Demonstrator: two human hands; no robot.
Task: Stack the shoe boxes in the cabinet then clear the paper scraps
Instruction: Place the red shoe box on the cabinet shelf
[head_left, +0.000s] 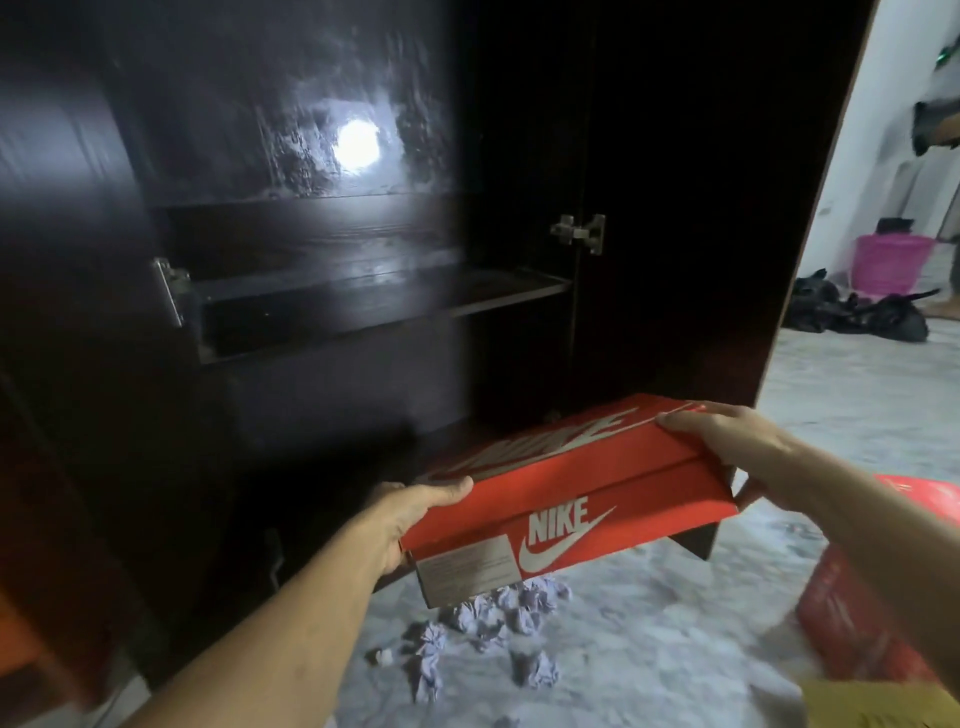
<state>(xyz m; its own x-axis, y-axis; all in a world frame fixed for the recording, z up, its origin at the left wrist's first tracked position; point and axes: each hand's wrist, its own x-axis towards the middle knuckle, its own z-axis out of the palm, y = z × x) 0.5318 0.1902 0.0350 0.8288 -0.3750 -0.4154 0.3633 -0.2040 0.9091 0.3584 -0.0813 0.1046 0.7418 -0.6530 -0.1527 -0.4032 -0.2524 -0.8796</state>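
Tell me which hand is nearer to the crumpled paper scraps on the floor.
Left. The left hand grips the red shoe box at its lower near corner, just above the paper scraps. The right hand holds the box's higher far end, further away.

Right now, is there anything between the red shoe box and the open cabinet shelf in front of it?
Nothing visible blocks it. Both hands hold the red shoe box in the air before the open cabinet; the shelf looks bare. The paper scraps lie on the floor below.

Marbled floor (701, 623) — crumpled paper scraps (498, 629) scattered; red box (852, 613) beside.
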